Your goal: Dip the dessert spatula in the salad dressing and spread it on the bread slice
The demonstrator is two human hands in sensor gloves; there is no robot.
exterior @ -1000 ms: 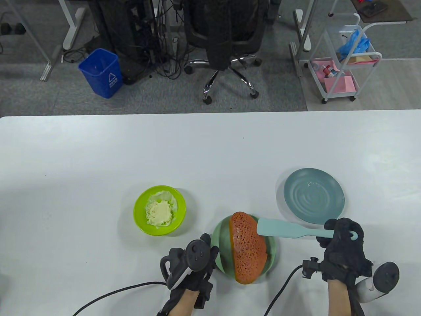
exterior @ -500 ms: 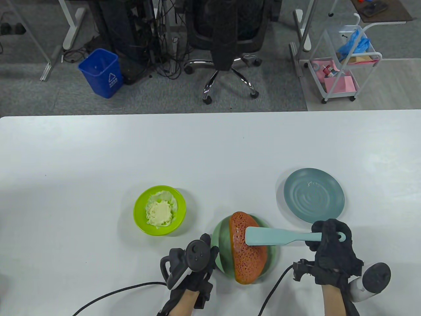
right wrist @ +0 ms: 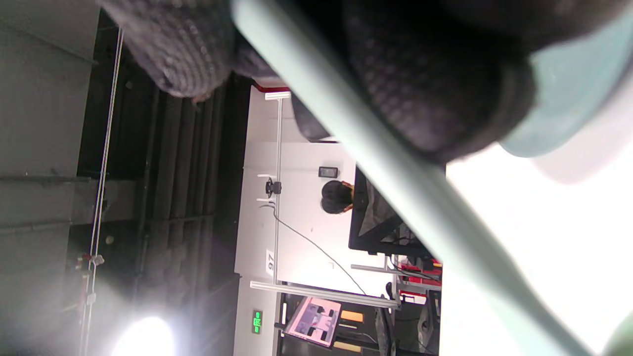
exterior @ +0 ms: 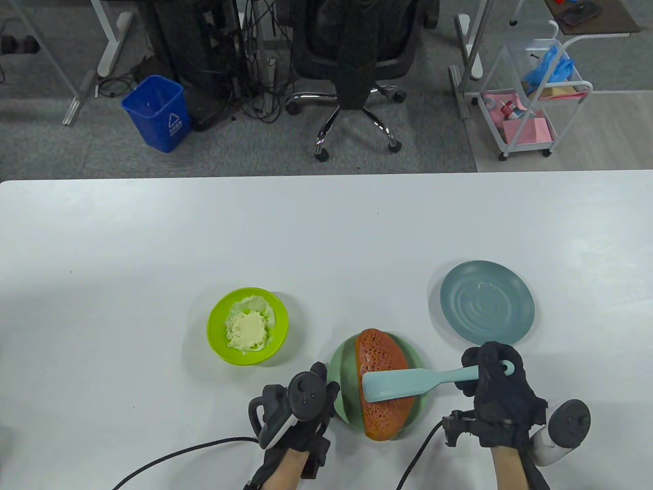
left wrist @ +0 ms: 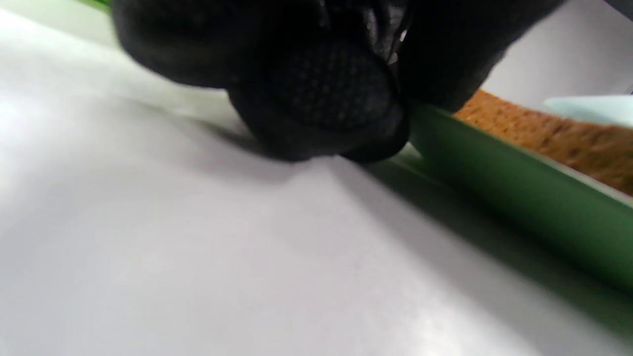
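Table view: right hand (exterior: pixel 497 390) gripping spatula (exterior: pixel 408 383), slid left across bread (exterior: pixel 383 388); left hand (exterior: pixel 298 408) unclear.

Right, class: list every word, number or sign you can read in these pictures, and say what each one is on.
"97": on a white wall panel in the right wrist view, turned sideways.
White recycling symbol with small characters beneath: on the blue bin, characters too small to read.
Green lit sign low on that wall: too small to read.
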